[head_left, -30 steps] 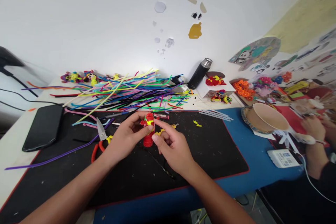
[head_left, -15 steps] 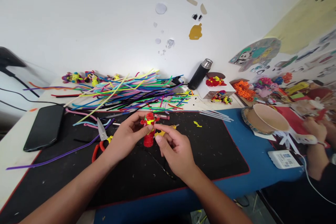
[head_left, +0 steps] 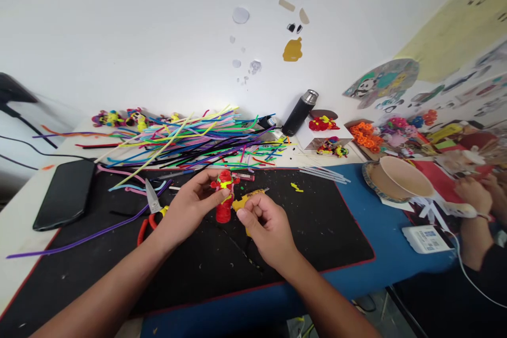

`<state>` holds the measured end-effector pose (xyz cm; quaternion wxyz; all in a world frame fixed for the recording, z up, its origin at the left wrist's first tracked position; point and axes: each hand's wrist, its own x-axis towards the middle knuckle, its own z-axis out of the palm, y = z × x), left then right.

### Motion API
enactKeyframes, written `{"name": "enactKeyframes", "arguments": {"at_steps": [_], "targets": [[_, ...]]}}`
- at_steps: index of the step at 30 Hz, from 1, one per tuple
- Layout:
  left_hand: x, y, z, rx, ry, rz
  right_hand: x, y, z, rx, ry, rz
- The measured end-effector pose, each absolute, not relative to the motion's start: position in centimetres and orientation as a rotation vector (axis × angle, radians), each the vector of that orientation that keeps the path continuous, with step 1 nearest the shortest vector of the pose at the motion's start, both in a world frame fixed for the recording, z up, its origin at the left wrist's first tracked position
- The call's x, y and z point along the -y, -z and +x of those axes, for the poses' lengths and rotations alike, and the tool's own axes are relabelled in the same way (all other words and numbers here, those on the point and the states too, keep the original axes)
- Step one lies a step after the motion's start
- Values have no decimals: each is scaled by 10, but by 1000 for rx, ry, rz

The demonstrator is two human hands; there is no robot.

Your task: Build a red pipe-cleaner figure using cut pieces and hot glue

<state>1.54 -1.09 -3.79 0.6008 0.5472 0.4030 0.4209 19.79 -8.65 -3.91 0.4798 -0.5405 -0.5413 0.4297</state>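
Observation:
My left hand (head_left: 189,206) grips a small red pipe-cleaner figure (head_left: 224,196) with a yellow-green band, held upright over the black mat (head_left: 317,232). Thumb and fingers pinch it at its middle. My right hand (head_left: 266,227) is just right of the figure, fingers curled around a yellow-handled tool (head_left: 245,202) whose tip points up and to the right. The two hands nearly touch at the figure.
Red-handled pliers (head_left: 152,202) lie left of my left hand. A heap of coloured pipe cleaners (head_left: 190,137) covers the table behind. A black phone (head_left: 65,193) lies far left, a dark flask (head_left: 300,112) at the back. Another person's hands (head_left: 473,195) work at the right beside a paper bowl (head_left: 400,177).
My right hand drew back slightly from the figure and closed its fingers round the yellow tool, lifting it off the mat. My left hand kept the figure in place.

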Motion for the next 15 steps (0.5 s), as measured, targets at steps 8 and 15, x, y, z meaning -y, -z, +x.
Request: {"name": "enactKeyframes", "arguments": {"at_steps": [8, 15], "targets": [[11, 39, 16, -932, -967, 1269, 84, 43, 199, 1231, -1146, -1240], [11, 39, 16, -933, -944, 1293, 83, 39, 199, 1230, -1049, -1135]]}}
